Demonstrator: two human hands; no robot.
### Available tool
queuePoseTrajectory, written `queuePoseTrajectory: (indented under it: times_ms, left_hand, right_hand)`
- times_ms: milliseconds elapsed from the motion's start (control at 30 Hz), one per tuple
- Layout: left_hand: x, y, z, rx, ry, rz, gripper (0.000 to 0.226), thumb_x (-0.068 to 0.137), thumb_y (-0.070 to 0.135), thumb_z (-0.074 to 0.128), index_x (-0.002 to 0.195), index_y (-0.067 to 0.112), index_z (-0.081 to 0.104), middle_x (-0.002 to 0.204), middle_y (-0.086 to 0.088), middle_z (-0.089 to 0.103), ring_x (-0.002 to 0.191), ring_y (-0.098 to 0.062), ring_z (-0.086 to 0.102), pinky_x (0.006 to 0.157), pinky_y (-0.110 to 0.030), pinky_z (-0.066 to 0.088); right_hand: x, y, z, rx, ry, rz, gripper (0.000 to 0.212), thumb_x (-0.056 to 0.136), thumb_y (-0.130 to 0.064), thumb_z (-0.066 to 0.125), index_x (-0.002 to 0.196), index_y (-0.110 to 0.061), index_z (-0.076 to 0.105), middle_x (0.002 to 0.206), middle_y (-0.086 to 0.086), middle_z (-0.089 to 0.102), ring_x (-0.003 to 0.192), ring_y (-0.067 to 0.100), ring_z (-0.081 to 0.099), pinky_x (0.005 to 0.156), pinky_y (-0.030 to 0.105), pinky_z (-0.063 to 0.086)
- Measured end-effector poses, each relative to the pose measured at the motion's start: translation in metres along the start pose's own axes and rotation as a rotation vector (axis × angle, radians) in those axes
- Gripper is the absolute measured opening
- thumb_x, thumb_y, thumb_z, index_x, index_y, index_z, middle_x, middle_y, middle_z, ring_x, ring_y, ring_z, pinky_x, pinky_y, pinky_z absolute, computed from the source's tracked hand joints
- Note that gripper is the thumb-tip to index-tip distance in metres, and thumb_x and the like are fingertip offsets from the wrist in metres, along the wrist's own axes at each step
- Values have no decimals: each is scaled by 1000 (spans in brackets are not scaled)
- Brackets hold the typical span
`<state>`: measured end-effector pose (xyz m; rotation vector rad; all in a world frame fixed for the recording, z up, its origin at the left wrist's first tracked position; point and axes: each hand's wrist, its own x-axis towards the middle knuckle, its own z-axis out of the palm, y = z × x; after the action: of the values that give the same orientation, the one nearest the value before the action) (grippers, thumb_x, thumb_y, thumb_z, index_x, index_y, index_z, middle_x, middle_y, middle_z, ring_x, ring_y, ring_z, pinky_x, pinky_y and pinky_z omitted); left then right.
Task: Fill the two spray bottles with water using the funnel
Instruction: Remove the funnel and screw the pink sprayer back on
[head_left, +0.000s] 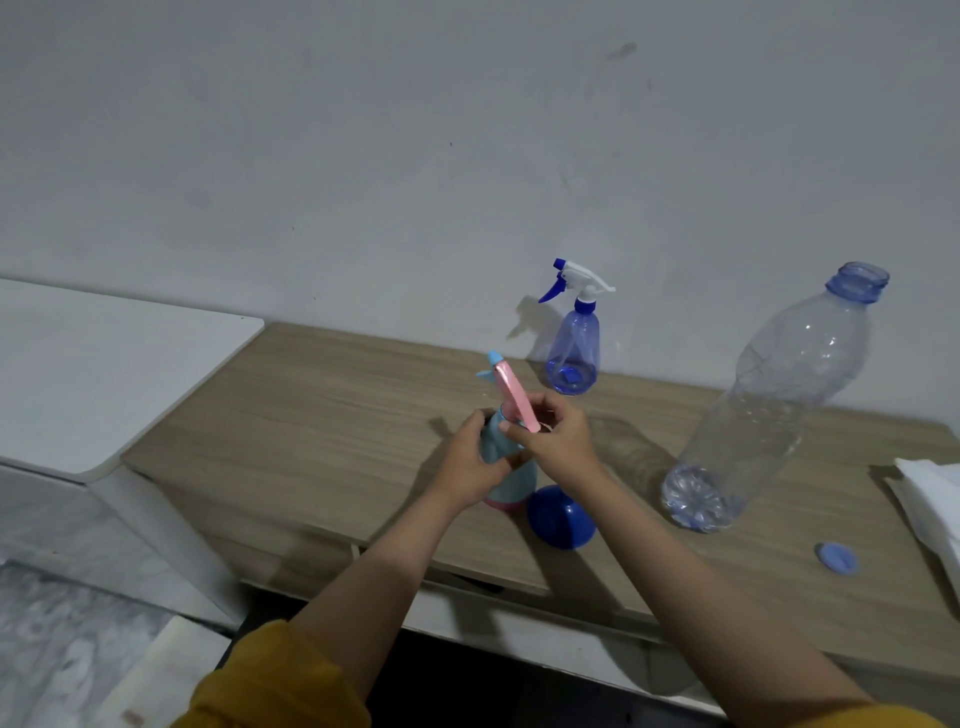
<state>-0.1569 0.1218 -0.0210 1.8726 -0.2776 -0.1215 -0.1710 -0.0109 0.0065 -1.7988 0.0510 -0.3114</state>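
- Two spray bottles stood on the light wood-grain bench (332, 395), which ran along a pale grey wall (363, 156).
- The pale blue opaque spray bottle with a pink base band (506, 480) stood upright near the front edge of the bench, about midway along it.
- The left hand (470, 462) gripped the body of this bottle, fingers curled round its upper part and thumb across the front.
- The right hand (558, 434) held the bottle's pink and pale blue trigger head (511, 395) at the neck, fingers curled and closed on it; the head was tilted, its pink lever pointing up and to the left.
- Whether the head was fully seated on the neck could not be told, as the fingers covered the joint.
- The clear blue plastic spray bottle with a white and dark blue trigger head (573, 348) stood upright at the rear edge of the bench, against the wall, untouched, head in place.
- The dark blue plastic funnel (561, 517) lay on the bench just right of the pale blue bottle, at the front edge, partly under the right forearm.
- The large clear plastic water bottle (769, 410), uncapped, stood toward the right end of the bench.
- The round blue cap (836, 557) lay loose near the front right of the bench.
- A white folded cloth or paper (935, 493) lay at the right end of the bench.
- Mustard-yellow sleeves (275, 680) were pushed up both forearms.
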Motion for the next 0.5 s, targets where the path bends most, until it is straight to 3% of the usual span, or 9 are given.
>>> queuePoseTrajectory:
  times_ms: [67, 167, 333, 433, 500]
  left_hand:
    - [0, -1, 1, -12, 10, 5, 56, 71, 24, 80, 121, 20, 54, 115, 2, 64, 106, -10, 61, 92, -38, 52]
    - [0, -2, 2, -20, 35, -4, 58, 67, 27, 79, 119, 20, 54, 113, 0, 65, 103, -13, 63, 91, -42, 53]
    - [2, -2, 2, -36, 1, -14, 61, 73, 24, 80, 126, 19, 50, 119, 0, 63, 107, -13, 61, 91, -42, 53]
    - [2, -4, 1, -36, -1, -40, 72, 63, 44, 79, 126, 25, 50, 120, 3, 63, 108, -13, 62, 91, -44, 54]
    - [4, -6, 2, -44, 4, -35, 72, 61, 46, 79, 123, 25, 52, 118, 4, 64, 107, -13, 63, 91, -45, 53]
  right_hand:
    - [1, -5, 4, 18, 50, 47, 31, 65, -10, 86, 90, -6, 68, 89, 4, 72, 84, 15, 68, 77, 27, 55]
    - [4, -8, 7, 17, 98, 112, 31, 64, -21, 88, 86, -9, 69, 86, 4, 72, 82, 18, 68, 75, 29, 55]
    - [6, -18, -7, -137, -96, 19, 11, 79, -21, 77, 82, -21, 66, 78, -5, 66, 77, 10, 62, 72, 25, 50]
    - [11, -25, -15, -273, -205, 25, 15, 85, -22, 70, 87, -8, 65, 82, 8, 64, 77, 14, 57, 71, 29, 46]
    - [12, -28, -17, -340, -249, -22, 20, 86, -19, 67, 94, 0, 64, 86, 14, 60, 78, 19, 55, 66, 25, 43]
